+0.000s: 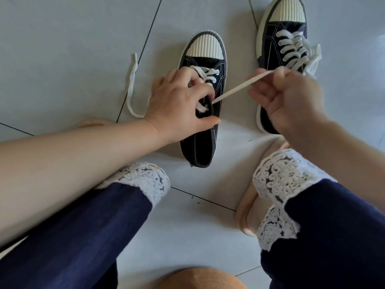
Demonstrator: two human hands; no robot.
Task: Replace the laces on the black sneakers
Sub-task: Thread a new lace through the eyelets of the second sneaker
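- Tan rounded thing [200, 278] is sitting nearest, at the bottom edge; what it is cannot be told.
- Two navy trouser legs [83, 236] are framing the work, each ending in a white lacy cuff [145, 180].
- Near sneaker [200, 147] is lying on the tiled floor [62, 49] between the knees, toe pointing away, and is only partly laced.
- Left hand [179, 99] is gripping its upper, fingers [200, 88] curling over the eyelet rows and thumb pressing on the side.
- Right hand [291, 97] is clenching the lace [235, 88] and drawing it taut to the right.
- Far sneaker [268, 44] is standing to the right, fully laced, just behind the right hand.
- Risks, as judged:
  - Pulling too far is likely to leave the ends uneven; the loose end [131, 84] trailing on the floor could be dragged short.
  - If the flat lace is twisting in an eyelet, it will be lying rolled.
  - If the left grip is slackening, the sneaker may be sliding on the smooth tile.
  - The right hand may be snagging the far sneaker's loops.
- Count: two sneakers (one laced, one in progress), two hands, one working lace with one end held and one loose, and two bare eyelets showing.
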